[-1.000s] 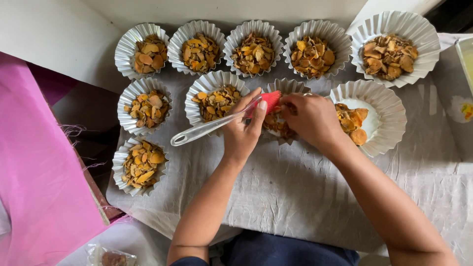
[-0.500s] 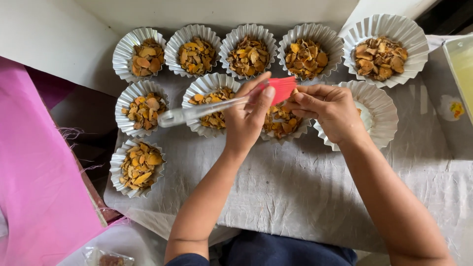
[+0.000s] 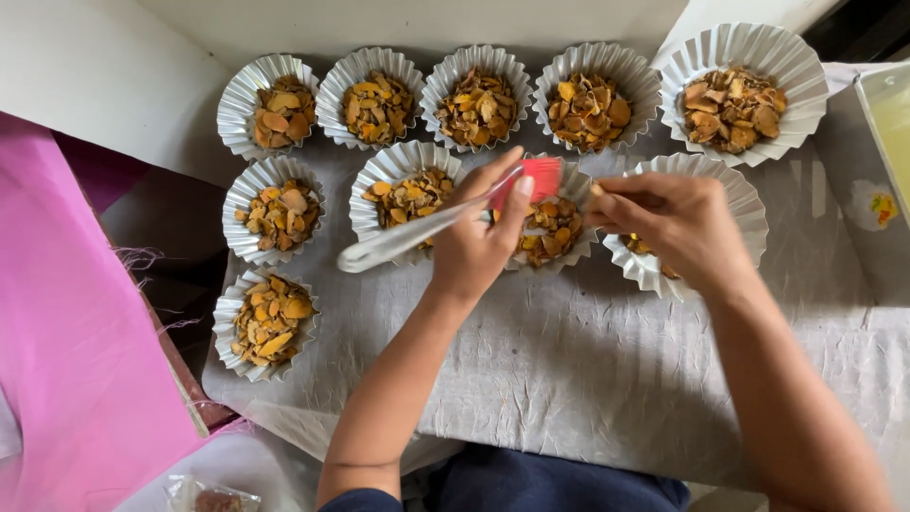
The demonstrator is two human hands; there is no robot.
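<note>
Seen from above, a person's two bare hands work over fluted white paper cups filled with dried orange-yellow slices, set on a wrinkled grey cloth. Ten cups can be counted: five in the far row, three in the middle row, plus one mostly hidden under the right hand, and one alone at the near left. The left hand has its fingers closed around a brush with a clear handle and a red silicone head; the handle points left over the second middle cup, and the red head sits over the third middle cup. The right hand rests over the large cup at the right of the middle row, fingers curled with the tips pinched together just beside the red brush head; whether they hold a slice cannot be told. The largest cup stands at the far right corner. A pink cloth covers the left side, and a pale yellow-green container shows at the right edge.
</note>
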